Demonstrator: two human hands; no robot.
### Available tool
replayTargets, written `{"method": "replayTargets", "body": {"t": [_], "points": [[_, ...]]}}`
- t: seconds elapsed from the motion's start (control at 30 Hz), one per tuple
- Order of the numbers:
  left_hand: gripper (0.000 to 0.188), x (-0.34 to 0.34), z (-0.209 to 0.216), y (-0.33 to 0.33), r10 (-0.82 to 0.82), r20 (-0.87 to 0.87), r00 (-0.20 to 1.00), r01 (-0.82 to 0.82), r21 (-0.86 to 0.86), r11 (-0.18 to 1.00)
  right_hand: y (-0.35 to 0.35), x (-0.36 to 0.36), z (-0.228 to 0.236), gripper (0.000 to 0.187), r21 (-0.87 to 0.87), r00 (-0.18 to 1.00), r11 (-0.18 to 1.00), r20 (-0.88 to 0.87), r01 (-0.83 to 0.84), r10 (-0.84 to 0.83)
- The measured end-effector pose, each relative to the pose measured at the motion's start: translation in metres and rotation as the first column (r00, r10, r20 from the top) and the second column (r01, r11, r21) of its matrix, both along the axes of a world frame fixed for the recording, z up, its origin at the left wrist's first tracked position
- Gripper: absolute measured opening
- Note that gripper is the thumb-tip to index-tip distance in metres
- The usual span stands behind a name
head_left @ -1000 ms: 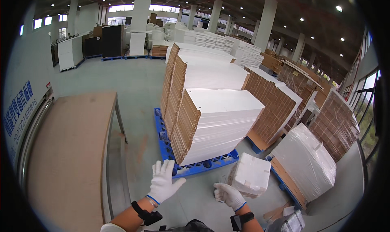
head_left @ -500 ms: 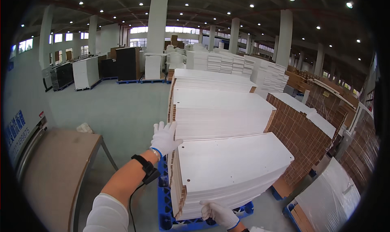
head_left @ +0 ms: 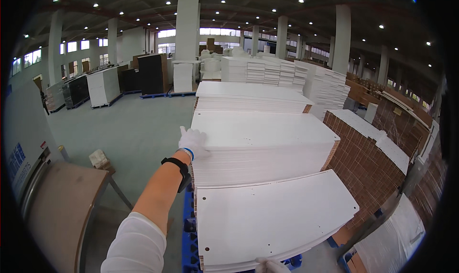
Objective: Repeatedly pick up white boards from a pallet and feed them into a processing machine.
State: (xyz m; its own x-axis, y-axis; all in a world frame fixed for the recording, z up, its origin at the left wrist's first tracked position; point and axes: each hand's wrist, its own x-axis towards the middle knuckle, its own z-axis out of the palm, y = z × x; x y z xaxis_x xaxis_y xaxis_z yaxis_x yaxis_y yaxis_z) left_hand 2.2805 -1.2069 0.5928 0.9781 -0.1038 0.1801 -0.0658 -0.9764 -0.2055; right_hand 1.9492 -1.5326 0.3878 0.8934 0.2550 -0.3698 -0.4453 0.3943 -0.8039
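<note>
Three stacks of white boards (head_left: 267,164) run one behind another up the middle of the frame, with a blue pallet (head_left: 190,207) showing along their lower left side. The near stack (head_left: 275,215) fills the lower centre, dark holes dotting its top board; the middle stack (head_left: 263,129) lies just beyond it, and the far stack (head_left: 251,90) beyond that.

From where I stand, the white-gloved left hand (head_left: 193,141) is at the left end of the middle stack, over its near corner. That grip is blurred: one finger points up and left, but I can't tell whether the others are curled or touching board. The gloved right hand (head_left: 271,266) shows only in part at the bottom edge, fingertips against the near stack's front edge; I can't tell whether its grip is closed on anything. A brown-topped table (head_left: 62,201) stands at lower left.
</note>
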Motion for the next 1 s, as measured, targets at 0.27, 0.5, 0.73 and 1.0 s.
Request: {"method": "replayTargets", "body": {"t": [0.27, 0.5, 0.73, 1.0], "points": [[0.039, -0.114, -0.023, -0.006, -0.152, 0.099, 0.983, 0.138, 0.137, 0.981, 0.063, 0.092, 0.048, 0.037, 0.265, 0.896, 0.857, 0.093, -0.442, 0.434], [0.037, -0.277, -0.016, 0.052, -0.156, 0.172, 0.973, 0.14, 0.098, 0.985, 0.156, 0.219, 0.03, 0.02, 0.151, 0.94, 0.935, -0.071, -0.32, 0.333], [0.041, -0.433, 0.017, 0.087, 0.018, 0.23, 0.973, -0.028, 0.037, 0.999, 0.215, 0.258, 0.007, 0.022, 0.338, 0.962, 0.901, 0.052, -0.271, 0.27], [0.035, -0.523, 0.008, 0.082, 0.267, 0.341, 0.901, -0.301, 0.049, 0.952, 0.278, 0.259, 0.011, 0.023, 0.515, 0.918, 0.764, 0.285, -0.389, 0.275]]}}
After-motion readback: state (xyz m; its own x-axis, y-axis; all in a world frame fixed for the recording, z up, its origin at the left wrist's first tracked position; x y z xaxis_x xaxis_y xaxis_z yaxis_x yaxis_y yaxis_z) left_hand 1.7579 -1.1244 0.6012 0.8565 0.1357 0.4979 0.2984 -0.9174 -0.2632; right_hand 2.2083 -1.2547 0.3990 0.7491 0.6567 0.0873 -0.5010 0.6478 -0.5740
